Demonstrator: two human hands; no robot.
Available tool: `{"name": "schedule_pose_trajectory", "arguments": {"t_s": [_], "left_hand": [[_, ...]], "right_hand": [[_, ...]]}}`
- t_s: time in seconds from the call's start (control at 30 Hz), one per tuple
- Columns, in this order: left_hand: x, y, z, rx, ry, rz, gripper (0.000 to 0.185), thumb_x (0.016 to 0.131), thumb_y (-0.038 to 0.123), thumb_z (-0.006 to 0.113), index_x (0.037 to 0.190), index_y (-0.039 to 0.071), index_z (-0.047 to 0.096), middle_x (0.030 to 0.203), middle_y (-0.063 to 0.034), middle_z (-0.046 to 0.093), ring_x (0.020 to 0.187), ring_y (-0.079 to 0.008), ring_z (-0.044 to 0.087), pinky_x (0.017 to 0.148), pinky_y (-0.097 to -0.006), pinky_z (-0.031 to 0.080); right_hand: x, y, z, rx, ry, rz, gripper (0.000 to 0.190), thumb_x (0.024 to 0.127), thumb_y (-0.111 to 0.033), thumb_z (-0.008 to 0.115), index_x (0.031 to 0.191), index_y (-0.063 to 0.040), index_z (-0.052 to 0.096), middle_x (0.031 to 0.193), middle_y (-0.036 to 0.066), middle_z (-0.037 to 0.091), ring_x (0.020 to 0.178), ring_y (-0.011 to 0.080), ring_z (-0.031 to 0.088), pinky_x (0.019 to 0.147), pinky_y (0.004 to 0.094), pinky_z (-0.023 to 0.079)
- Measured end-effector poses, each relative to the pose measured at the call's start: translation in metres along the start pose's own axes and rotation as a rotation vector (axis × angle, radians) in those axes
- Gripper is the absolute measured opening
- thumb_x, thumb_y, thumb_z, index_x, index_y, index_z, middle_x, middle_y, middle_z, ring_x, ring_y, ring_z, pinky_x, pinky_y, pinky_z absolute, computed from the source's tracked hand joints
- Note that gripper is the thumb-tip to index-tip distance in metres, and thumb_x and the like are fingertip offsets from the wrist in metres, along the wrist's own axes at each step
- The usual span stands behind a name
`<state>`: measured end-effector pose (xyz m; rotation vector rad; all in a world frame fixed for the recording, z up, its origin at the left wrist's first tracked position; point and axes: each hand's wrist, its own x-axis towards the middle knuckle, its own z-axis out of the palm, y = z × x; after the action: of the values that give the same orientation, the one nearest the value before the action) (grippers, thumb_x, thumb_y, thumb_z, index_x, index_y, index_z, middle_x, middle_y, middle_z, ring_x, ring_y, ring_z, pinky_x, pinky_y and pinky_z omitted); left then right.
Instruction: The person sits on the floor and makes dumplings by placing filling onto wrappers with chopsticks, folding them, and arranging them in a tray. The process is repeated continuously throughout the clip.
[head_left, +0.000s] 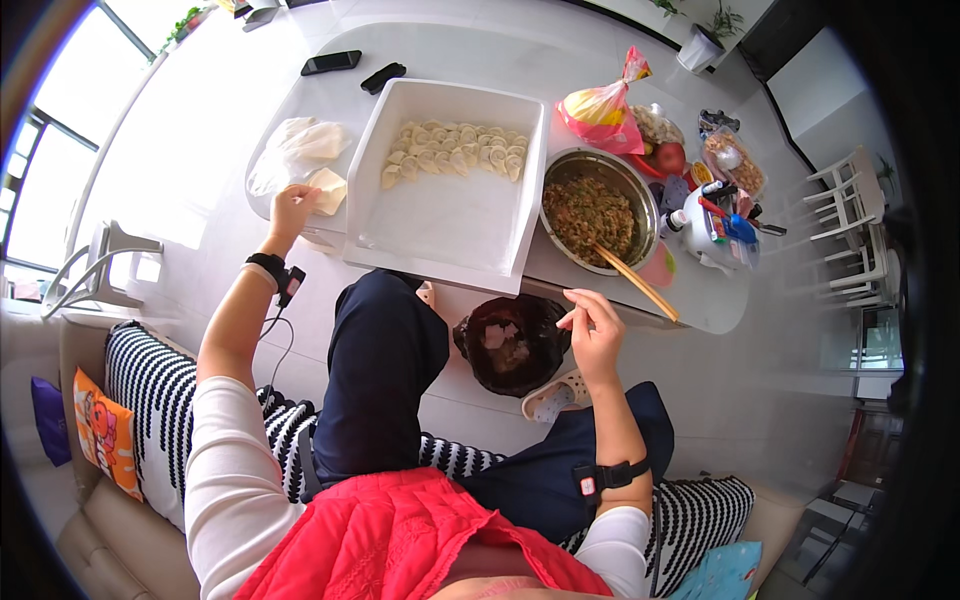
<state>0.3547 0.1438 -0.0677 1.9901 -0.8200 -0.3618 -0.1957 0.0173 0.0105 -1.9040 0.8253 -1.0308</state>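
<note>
My left hand (289, 212) is at the table's left side, its fingertips pinched on the edge of a pale dough wrapper (328, 192). A crumpled clear plastic bag (300, 150) lies just behind the wrapper. To the right stands a white plastic tray (442, 225), with folded wontons (450, 150) in rows across its far half. Beside the tray is a steel bowl (651, 225) of minced filling (589, 214). A pair of wooden chopsticks (637, 281) leans in it, ends over the table's front edge. My right hand (596, 330) hovers in front of the bowl, fingers bent and nothing visible in them.
Below the tray's front edge, a dark-lined waste bin (511, 345) stands between my legs. Right of the bowl are a knotted pink bag (606, 112), a red fruit (669, 157) and a white caddy (705, 232). A phone (331, 63) lies at the far left.
</note>
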Motion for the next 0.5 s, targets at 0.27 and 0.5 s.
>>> {"name": "schedule_pose_trajectory", "arguments": {"t_s": [0.27, 0.5], "left_hand": [[0.027, 0.06, -0.023, -0.903, -0.173, -0.312, 0.031, 0.094, 0.031, 0.072, 0.113, 0.007, 0.067, 0.107, -0.0009, 0.066, 0.104, -0.0157, 0.06, 0.1, -0.0409, 0.048], [-0.023, 0.218, 0.008, -0.806, -0.624, 0.099, 0.023, 0.102, 0.016, 0.059, 0.111, -0.001, 0.07, 0.106, -0.0063, 0.07, 0.105, -0.014, 0.064, 0.104, -0.0395, 0.051]], "right_hand": [[0.0, -0.001, -0.001, 0.011, 0.033, -0.011, 0.021, 0.095, 0.01, 0.052, 0.103, 0.003, 0.07, 0.103, 0.012, 0.068, 0.064, 0.0156, 0.068, 0.058, 0.0259, 0.056], [0.004, -0.009, 0.009, 0.401, -0.109, 0.28, 0.027, 0.104, -0.01, 0.053, 0.126, 0.003, 0.061, 0.11, 0.015, 0.068, 0.079, 0.0186, 0.071, 0.072, 0.0275, 0.057]]}}
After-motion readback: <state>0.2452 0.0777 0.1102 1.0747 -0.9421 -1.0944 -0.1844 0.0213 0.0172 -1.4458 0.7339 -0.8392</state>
